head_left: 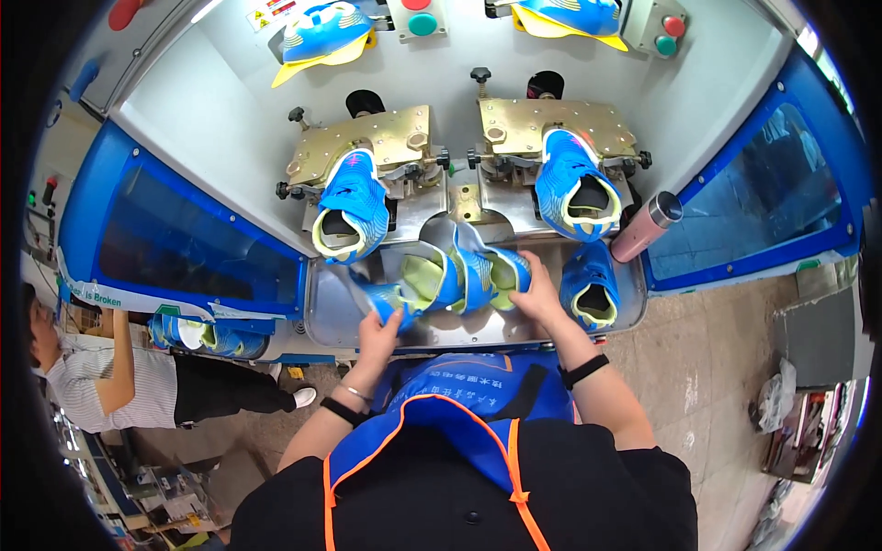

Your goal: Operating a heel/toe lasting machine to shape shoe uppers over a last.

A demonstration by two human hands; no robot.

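Several blue shoe uppers with pale green linings stand close together over the metal tray in front of me. My left hand is closed on the blurred shoe upper at the left of this group. At its right end, my right hand grips another shoe upper by its edge, thumb toward the lining. Between them are a middle shoe upper and one with its green inside facing up. My fingers are partly hidden behind the uppers.
Two blue shoes, a left one and a right one, sit on the machine's brass-coloured clamps. Another blue shoe and a pink bottle stand right of my right hand. Blue windowed side panels flank the machine. A person is at left.
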